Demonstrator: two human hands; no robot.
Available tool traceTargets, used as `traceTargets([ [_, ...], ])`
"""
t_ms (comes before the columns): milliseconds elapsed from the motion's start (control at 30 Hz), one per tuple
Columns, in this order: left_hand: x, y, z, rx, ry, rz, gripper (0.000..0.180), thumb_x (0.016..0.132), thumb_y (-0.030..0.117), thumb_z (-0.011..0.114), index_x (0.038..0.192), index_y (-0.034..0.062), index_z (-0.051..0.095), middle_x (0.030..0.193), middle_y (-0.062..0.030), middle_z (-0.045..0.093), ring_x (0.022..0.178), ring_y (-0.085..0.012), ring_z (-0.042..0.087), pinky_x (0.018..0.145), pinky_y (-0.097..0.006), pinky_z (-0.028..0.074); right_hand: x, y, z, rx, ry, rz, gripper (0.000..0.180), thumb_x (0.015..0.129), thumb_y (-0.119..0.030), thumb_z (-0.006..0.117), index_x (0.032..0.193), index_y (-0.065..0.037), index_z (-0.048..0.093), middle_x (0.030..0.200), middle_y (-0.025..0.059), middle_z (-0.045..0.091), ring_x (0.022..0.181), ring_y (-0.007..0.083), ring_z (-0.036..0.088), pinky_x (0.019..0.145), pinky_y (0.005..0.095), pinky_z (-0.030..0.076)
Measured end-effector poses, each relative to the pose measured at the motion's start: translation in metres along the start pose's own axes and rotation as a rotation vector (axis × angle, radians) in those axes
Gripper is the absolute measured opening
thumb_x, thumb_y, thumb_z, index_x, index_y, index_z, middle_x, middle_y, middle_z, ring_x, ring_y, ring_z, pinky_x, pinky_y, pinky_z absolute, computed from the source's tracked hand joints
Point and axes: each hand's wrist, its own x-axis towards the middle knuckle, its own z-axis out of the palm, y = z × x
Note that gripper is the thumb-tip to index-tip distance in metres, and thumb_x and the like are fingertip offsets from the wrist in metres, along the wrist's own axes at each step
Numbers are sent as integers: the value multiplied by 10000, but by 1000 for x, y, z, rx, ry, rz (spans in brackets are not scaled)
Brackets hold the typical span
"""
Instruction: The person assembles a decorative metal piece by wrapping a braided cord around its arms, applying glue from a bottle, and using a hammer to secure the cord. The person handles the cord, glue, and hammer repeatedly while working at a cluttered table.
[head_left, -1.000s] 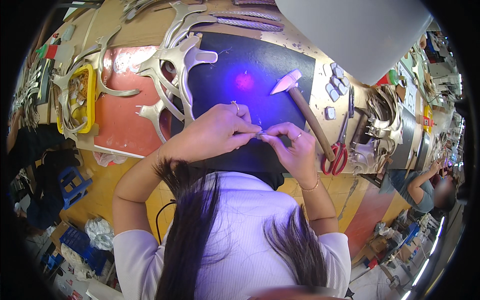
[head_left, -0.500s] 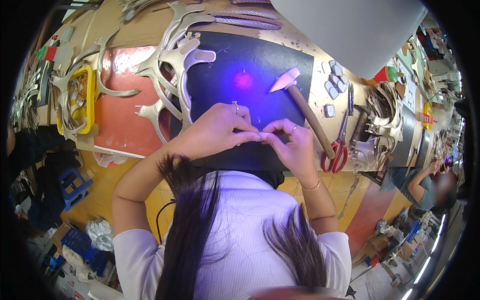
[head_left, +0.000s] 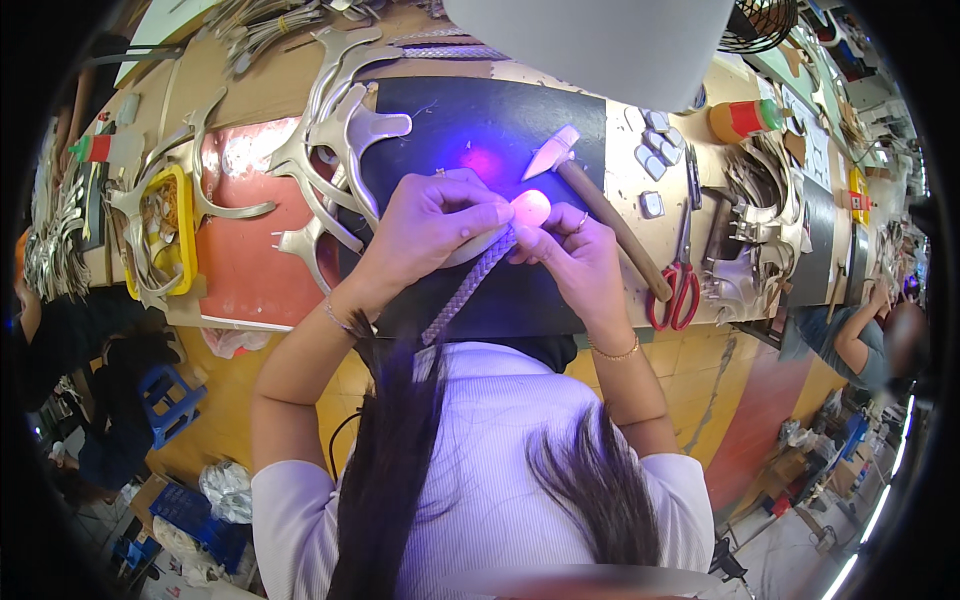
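Observation:
My left hand [head_left: 425, 225] is closed in a pinch at the upper end of a braided strap [head_left: 468, 290], silvery-violet in the lamp light. My right hand [head_left: 572, 255] closes on the same end from the other side. Between the fingertips a small rounded piece [head_left: 532, 207] glows bright pink; its kind and how it joins the strap cannot be made out. The strap's other end hangs down toward my chest. Below my left fingers shows a pale curved band, partly hidden. Beneath both hands lies a black mat [head_left: 430, 110].
Right of the mat lie a hammer [head_left: 610, 215], red-handled scissors [head_left: 680, 290] and several small grey pads [head_left: 655, 145]. Silver Y-shaped straps [head_left: 350, 130] overlap the mat's left side, beside a red board [head_left: 240, 240] and yellow basket [head_left: 188, 240]. A white lamp shade [head_left: 590, 45] hangs above.
The braided strap and the glowing round piece have come into sight between my hands, where my fingertips had met over something tiny. Both hands are raised slightly. The whole view has shifted.

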Motion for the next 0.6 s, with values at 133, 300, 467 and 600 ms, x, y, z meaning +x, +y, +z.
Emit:
traceTargets([
  [133, -2, -2, 3, 12, 18, 24, 161, 890, 139, 727, 911, -17, 763, 829, -38, 663, 810, -100, 573, 753, -258, 449, -1, -1, 1, 77, 6, 14, 178, 958, -158, 692, 1003, 13, 669, 865, 27, 683, 762, 92, 660, 695, 230, 527],
  [300, -5, -5, 7, 25, 43, 40, 165, 910, 146, 715, 925, -12, 760, 856, -44, 665, 823, -103, 584, 766, -256, 456, -1, 1, 5, 77, 29, -32, 180, 965, -147, 679, 1027, 22, 669, 866, 30, 676, 755, 87, 650, 687, 230, 525],
  [467, -9, -4, 14, -18, 62, 34, 175, 920, 151, 710, 945, -17, 754, 868, -50, 669, 829, -103, 585, 771, -258, 461, -1, 8, 7, 127, 54, -113, 193, 968, -150, 673, 1040, 29, 673, 863, 35, 675, 753, 88, 649, 687, 233, 540],
  [600, -6, 4, 7, 22, 32, 10, 179, 917, 148, 715, 984, -14, 753, 885, -50, 679, 853, -104, 586, 793, -264, 465, 3, 5, -4, 172, -12, -11, 196, 965, -159, 678, 1015, 31, 676, 866, 48, 685, 746, 99, 665, 690, 234, 552],
])
